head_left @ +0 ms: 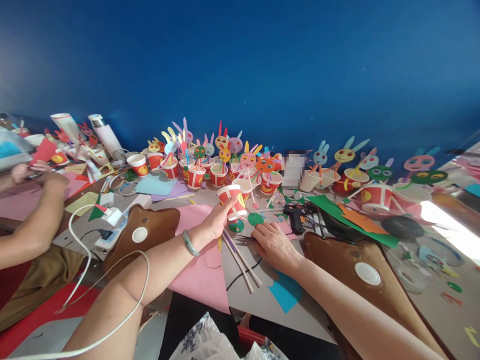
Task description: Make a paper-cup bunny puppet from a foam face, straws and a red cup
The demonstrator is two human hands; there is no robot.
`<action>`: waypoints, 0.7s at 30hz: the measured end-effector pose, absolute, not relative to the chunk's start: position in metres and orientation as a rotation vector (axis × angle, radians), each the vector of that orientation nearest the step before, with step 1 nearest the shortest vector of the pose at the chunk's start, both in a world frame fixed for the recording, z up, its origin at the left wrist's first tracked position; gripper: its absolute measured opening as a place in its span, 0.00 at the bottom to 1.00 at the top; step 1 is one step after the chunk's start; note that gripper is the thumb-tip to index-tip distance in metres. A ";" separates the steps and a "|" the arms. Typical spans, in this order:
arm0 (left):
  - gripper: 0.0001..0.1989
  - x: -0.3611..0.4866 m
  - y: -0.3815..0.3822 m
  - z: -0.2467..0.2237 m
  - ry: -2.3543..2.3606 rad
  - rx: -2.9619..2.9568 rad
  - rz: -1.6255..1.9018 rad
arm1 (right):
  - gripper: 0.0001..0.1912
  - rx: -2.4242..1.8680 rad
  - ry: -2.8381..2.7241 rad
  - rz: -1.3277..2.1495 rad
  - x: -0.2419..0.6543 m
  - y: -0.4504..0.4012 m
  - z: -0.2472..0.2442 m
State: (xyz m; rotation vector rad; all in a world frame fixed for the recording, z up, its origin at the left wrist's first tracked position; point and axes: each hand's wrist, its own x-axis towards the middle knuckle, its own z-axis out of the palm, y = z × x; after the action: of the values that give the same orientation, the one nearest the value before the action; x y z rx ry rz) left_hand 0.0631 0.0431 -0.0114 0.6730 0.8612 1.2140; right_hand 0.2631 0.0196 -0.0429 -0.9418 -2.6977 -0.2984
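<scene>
Patterned clothing (208, 340) is showing at the bottom edge, closest to camera, with both bare forearms reaching past it over the table (245, 302). Left hand (217, 220), wearing a bracelet (190, 243), is grasping a red cup (237, 206) by its side; fingers are wrapping round it, and the cup is tilting slightly above the table, just in front of the row of cups (196, 177). Right hand (273, 244) is lying low, fingers bending beside a green disc (255, 219); fingertips are partly hiding, so can't tell whether they are pinching anything. A second disc (236, 226) is lying below the held cup. Sticks (240, 262) are lying between the forearms, pink paper (202, 245) is spreading under the left one, blue paper (285, 290) is lying beside the right one. Glue gun (295, 218) is lying beyond the right hand, near a green sheet (337, 212). Brown pads (150, 227) are flanking the workspace; a power strip (108, 240) with a charger (112, 216) is sitting by the left pad. Paper rabbit heads (248, 159) are standing out of the cups along the blue wall (240, 75). Far left, a co-worker's arm (47, 212) is resting over more pink paper.
</scene>
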 end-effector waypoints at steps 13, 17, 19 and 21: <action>0.30 0.064 0.040 -0.012 0.880 0.709 1.152 | 0.02 -0.878 -2.244 0.085 0.261 0.004 -0.046; 0.29 0.065 0.033 -0.016 0.766 0.866 1.040 | 0.10 -0.985 -2.136 0.183 0.261 0.002 -0.051; 0.29 0.066 0.030 -0.017 0.708 0.964 0.978 | 0.11 -1.019 -2.092 0.217 0.262 0.004 -0.052; 0.29 0.067 0.027 -0.016 0.685 1.044 0.931 | 0.09 -1.034 -2.067 0.240 0.263 0.005 -0.053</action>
State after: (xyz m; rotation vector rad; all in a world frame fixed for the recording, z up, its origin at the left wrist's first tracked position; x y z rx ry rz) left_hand 0.0667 0.0268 -0.0159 1.0436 0.6849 0.9309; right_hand 0.2627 0.0051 -0.0528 -1.0336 -2.0673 0.2396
